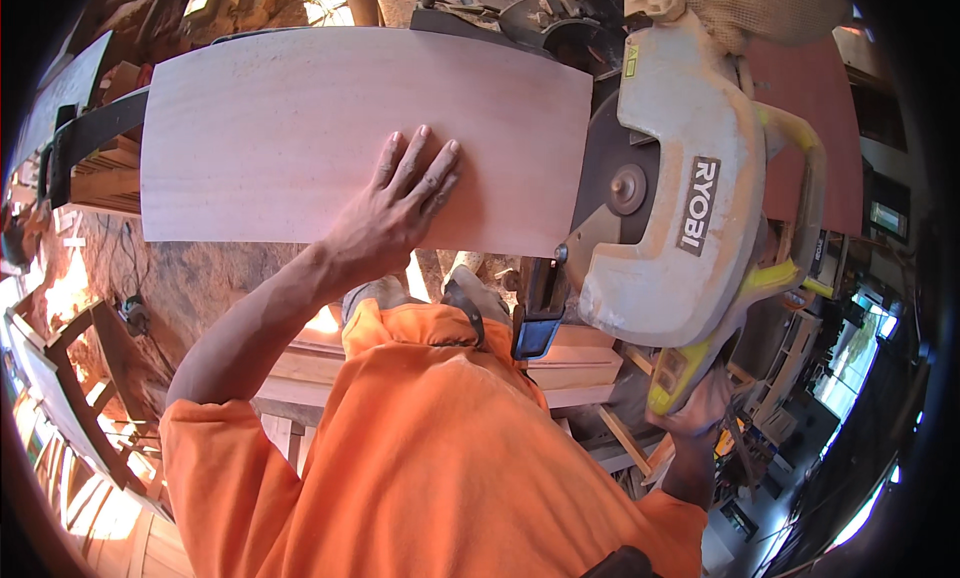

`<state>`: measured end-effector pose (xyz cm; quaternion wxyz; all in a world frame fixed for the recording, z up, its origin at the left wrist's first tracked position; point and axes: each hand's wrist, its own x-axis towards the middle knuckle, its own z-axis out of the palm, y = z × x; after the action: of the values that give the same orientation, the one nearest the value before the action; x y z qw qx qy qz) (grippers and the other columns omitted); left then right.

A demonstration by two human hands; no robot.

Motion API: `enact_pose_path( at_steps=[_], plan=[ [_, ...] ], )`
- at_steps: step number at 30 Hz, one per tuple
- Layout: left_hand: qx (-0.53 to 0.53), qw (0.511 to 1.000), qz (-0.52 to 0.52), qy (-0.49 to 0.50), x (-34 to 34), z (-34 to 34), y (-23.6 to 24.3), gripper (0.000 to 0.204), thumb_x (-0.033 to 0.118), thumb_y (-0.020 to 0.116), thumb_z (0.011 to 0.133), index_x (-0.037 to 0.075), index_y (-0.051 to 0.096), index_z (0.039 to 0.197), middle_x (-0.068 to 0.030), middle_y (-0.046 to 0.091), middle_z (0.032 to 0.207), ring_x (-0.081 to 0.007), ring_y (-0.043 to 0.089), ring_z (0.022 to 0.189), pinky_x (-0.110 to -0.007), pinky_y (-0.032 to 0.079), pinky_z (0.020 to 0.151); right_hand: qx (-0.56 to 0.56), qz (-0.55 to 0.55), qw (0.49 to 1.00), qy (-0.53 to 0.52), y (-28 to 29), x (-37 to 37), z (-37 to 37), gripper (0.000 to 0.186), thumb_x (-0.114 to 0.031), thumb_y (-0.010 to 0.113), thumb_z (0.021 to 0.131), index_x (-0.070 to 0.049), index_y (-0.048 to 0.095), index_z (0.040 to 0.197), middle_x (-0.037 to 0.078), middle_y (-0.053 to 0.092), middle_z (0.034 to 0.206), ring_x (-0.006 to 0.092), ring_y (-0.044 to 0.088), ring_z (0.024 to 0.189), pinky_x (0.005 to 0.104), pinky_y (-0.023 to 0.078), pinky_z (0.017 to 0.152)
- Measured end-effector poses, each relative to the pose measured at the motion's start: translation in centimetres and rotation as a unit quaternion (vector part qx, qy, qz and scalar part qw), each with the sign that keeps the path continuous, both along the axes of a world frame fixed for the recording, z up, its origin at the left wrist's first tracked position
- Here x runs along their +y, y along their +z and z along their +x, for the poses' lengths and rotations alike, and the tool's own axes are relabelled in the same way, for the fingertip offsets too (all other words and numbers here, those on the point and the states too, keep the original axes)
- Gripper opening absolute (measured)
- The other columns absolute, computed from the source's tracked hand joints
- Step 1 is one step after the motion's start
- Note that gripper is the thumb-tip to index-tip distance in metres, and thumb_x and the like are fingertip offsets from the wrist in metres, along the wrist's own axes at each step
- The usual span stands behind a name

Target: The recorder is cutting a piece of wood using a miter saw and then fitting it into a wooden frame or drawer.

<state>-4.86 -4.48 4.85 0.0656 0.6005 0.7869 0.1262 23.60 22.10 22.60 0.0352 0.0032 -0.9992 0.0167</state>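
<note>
biggest worry imo: if the left hand [385,223] is only pressing lightly, the pale board [290,138] could creep or kick, since its right end sits just beside the saw blade [604,158]. sliding that palm rightward would also put skin near the teeth. pose-wise, left arm's bent, palm down on the board, fingers [436,176] a bit spread, gripping nothing. right hand [697,408] is low, wrapped round the saw handle [678,375].

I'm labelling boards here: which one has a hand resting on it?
The wide pale board left of the saw, with the left hand on it. The reddish board right of the saw and the stacked boards below have none.
</note>
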Motion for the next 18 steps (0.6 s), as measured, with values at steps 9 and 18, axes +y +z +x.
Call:
enact_pose_path(
  at_steps=[9, 18],
  plan=[
    [-0.040, 0.999, 0.029, 0.006, -0.3, 0.3, -0.2, 0.076, 0.004, 0.063, 0.064, -0.010, 0.040, 0.135, -0.0254, 0.026, 0.150, -0.0477, 0.017, 0.141, -0.062, 0.017, 0.113, 0.038, -0.015, 0.999, -0.008, -0.3, 1.4, -3.0, 0.037, -0.017, 0.075, 0.067, 0.007, 0.060, 0.092, 0.020, 0.061, 0.077, 0.0383, 0.059, 0.059, 0.0427, 0.048, 0.055],
    [-0.019, 1.000, 0.023, 0.002, -0.1, 0.2, -0.2, 0.066, 0.010, 0.058, 0.072, -0.008, 0.045, 0.134, -0.0247, 0.028, 0.149, -0.0477, 0.020, 0.140, -0.062, 0.018, 0.113, 0.052, -0.002, 0.999, 0.001, -0.5, 2.6, -5.6, 0.033, -0.014, 0.076, 0.068, 0.004, 0.060, 0.091, 0.018, 0.060, 0.074, 0.0385, 0.059, 0.059, 0.0421, 0.047, 0.053]
  ],
)
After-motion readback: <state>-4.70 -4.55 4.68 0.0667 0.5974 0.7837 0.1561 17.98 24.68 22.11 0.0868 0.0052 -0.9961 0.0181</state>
